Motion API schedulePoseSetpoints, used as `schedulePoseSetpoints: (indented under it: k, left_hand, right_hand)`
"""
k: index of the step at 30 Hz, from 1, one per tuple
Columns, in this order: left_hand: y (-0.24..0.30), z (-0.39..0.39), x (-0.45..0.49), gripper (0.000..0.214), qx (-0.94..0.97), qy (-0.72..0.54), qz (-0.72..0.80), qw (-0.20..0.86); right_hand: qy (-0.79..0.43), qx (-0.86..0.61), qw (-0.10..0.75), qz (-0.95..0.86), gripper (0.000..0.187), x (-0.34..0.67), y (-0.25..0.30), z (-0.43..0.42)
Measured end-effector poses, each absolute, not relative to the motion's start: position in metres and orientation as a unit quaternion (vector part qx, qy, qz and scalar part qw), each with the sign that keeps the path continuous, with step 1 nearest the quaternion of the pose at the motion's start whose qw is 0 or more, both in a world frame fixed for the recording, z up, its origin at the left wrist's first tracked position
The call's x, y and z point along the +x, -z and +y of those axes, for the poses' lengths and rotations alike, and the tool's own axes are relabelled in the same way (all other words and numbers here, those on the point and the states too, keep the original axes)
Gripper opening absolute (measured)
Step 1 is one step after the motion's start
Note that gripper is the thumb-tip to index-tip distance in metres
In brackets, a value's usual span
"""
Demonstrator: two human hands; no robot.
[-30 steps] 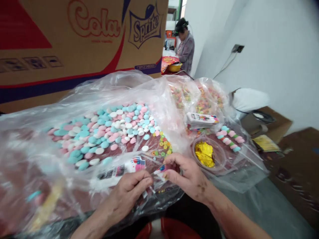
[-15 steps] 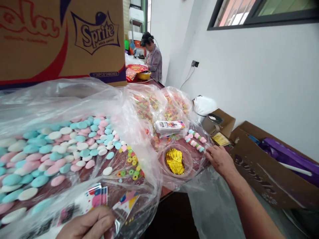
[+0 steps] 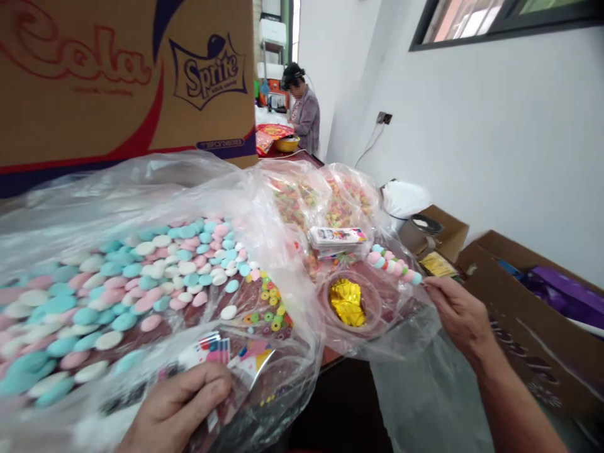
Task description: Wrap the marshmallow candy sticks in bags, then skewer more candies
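My left hand (image 3: 182, 406) is closed on a clear printed candy bag (image 3: 250, 362) at the lower left, its thumb pressed against the fingers. Loose pink, blue and white candies (image 3: 155, 277) lie beyond it on plastic film. Small ring candies (image 3: 274, 308) are at their right edge. My right hand (image 3: 460, 311) pinches the near end of a strand of threaded candies (image 3: 396, 269), pink, blue and white, which lies on the film at the right. A clear round tub (image 3: 377, 305) with gold twist ties (image 3: 348, 302) stands between the hands.
A stack of printed labels or bags (image 3: 337, 236) sits before large bags of ring candies (image 3: 302, 195). A big cardboard box (image 3: 207, 119) rises at the back left. Open cartons (image 3: 523, 333) are at the right. Another person (image 3: 306, 116) works at the far table end.
My right hand has come to the candy strand's end and pinched it. The strands now lie closer together. The view has shifted left, while my left hand keeps its hold on the bag.
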State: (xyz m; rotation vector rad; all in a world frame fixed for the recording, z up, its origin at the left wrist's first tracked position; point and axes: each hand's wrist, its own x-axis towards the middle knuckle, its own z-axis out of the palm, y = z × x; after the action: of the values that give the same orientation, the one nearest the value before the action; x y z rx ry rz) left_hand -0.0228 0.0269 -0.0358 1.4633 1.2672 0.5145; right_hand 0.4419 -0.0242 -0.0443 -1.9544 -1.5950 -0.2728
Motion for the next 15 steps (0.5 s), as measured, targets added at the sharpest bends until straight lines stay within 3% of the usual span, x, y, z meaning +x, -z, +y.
schedulePoseSetpoints:
  k: [3, 7, 15]
  left_hand:
    - [0.027, 0.023, -0.019, 0.039, 0.594, -0.247, 0.503, 0.578]
    - [0.029, 0.018, -0.019, 0.037, 0.519, -0.253, 0.478, 0.662]
    - [0.031, 0.01, -0.023, 0.04, 0.467, -0.282, 0.44, 0.714]
  right_hand:
    - [0.067, -0.669, 0.351, -0.652, 0.028, 0.414, 0.027, -0.028]
    - [0.027, -0.58, 0.362, -0.729, 0.021, 0.371, 0.007, -0.021]
    - [0.0, -0.439, 0.363, -0.822, 0.015, 0.318, -0.013, 0.003]
